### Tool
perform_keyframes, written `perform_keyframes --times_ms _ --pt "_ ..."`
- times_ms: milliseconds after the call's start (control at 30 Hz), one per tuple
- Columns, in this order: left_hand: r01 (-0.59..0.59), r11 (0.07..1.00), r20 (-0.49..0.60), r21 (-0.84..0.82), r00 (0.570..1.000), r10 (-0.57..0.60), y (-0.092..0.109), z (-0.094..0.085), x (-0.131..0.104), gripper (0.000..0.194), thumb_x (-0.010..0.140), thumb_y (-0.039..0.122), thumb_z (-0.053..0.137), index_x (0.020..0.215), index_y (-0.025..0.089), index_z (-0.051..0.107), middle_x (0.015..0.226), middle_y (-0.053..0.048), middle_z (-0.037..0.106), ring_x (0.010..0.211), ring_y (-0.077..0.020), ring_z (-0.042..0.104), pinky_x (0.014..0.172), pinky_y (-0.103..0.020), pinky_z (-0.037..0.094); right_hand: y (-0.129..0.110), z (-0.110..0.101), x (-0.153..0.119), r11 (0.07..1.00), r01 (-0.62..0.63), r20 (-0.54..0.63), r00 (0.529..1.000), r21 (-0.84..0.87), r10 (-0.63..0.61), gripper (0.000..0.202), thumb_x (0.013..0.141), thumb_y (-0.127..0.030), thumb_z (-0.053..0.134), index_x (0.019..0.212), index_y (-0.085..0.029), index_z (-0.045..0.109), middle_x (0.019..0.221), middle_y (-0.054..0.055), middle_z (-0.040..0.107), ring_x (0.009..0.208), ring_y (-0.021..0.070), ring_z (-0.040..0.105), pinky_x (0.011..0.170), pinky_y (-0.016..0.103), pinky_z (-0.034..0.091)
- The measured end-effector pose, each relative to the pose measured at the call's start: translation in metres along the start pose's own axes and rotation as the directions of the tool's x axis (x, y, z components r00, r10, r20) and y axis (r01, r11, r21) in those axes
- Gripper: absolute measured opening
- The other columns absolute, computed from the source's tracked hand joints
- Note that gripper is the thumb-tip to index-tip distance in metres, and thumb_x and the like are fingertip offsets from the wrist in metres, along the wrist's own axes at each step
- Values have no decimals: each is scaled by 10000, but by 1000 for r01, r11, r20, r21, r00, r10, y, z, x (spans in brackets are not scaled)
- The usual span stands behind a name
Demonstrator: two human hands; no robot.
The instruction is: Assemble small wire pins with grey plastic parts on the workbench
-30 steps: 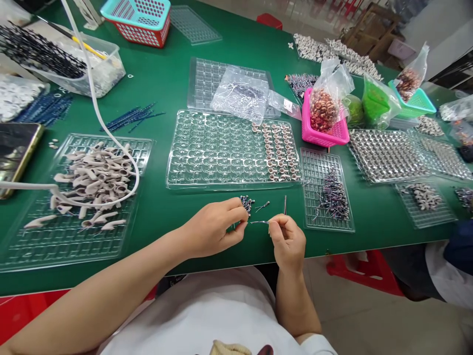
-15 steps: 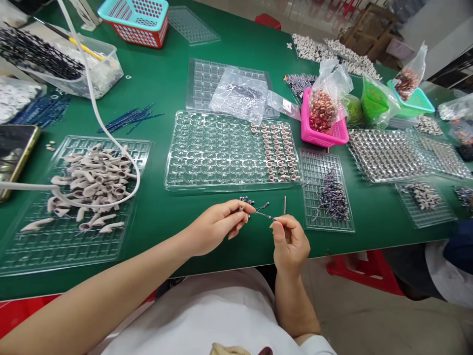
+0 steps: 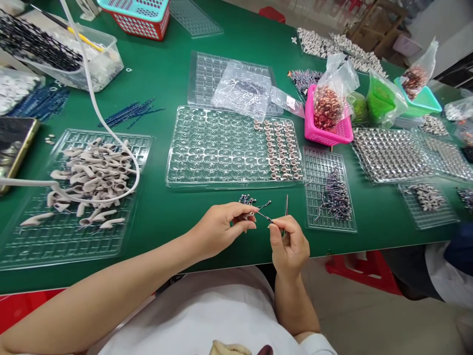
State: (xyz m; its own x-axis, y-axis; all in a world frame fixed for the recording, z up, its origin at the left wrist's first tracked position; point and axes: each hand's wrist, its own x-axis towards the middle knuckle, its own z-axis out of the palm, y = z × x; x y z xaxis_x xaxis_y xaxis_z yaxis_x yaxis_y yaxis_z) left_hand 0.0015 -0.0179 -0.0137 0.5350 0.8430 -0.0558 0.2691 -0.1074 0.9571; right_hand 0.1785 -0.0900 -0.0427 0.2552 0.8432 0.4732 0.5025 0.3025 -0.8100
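Note:
My left hand (image 3: 223,229) is closed in a pinch around a small beige earbud shell (image 3: 251,214), its open end showing at the fingertips. Between thumb and forefinger, my right hand (image 3: 290,244) grips a thin dark circuit strip with fine wires (image 3: 266,217), which stretches across to the left fingertips. A slim pair of tweezers (image 3: 287,203) sticks up from behind the right fingers. Just beyond the left hand lies a small cluster of dark wired parts (image 3: 247,198) on the green table. Whether the strip enters the shell is too small to tell.
Ahead is a clear tray (image 3: 218,183) with beige parts in its right columns. Loose beige shells (image 3: 96,170) heap on a left tray, crossed by a white cable (image 3: 94,98). On the right stand a tray of wired parts (image 3: 337,197) and a pink basket (image 3: 328,135).
My left hand has turned slightly, bringing the shell's open end into view near the strip. The right hand has shifted a little left, still pinching the strip.

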Motion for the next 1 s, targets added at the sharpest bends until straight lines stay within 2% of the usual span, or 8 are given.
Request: perform_keyframes --times_ms 233,533,633,733,1000 --pt "40 998 -2 -43 999 -40 0 0 1 220 851 193 645 1062 188 709 857 -14 741 687 -133 668 638 -240 566 0 1 -1 999 22 36 999 -45 -21 81 908 -188 616 962 -248 623 803 17 662 718 161 630 621 317 523" --pt "76 996 -8 -49 997 -77 2 -1 1 238 843 219 666 1073 181 711 859 -16 744 697 -140 675 631 -242 569 -2 0 0 997 54 61 997 -58 -51 111 901 -165 630 971 -250 623 805 14 667 715 156 633 572 290 504" --pt "22 1000 -32 10 999 -21 1 -2 1 229 845 215 662 1065 187 716 855 -16 751 700 -143 682 647 -244 576 -2 1 1 996 62 58 997 -62 -59 118 894 -161 634 965 -253 622 797 9 666 704 157 635 570 293 504" --pt "-76 990 -63 118 995 83 -3 -2 1 227 865 204 635 1078 204 714 870 -13 758 713 -139 689 674 -241 577 -2 1 1 997 63 57 997 -52 -60 122 892 -151 632 961 -252 623 792 7 666 692 154 631 585 301 508" --pt "-288 903 -59 318 945 322 -12 -1 2 217 929 152 567 1109 174 687 882 -43 757 780 -147 711 746 -252 577 -3 0 2 998 27 72 997 -65 -23 84 894 -164 625 928 -241 628 763 3 655 656 140 609 562 279 480"
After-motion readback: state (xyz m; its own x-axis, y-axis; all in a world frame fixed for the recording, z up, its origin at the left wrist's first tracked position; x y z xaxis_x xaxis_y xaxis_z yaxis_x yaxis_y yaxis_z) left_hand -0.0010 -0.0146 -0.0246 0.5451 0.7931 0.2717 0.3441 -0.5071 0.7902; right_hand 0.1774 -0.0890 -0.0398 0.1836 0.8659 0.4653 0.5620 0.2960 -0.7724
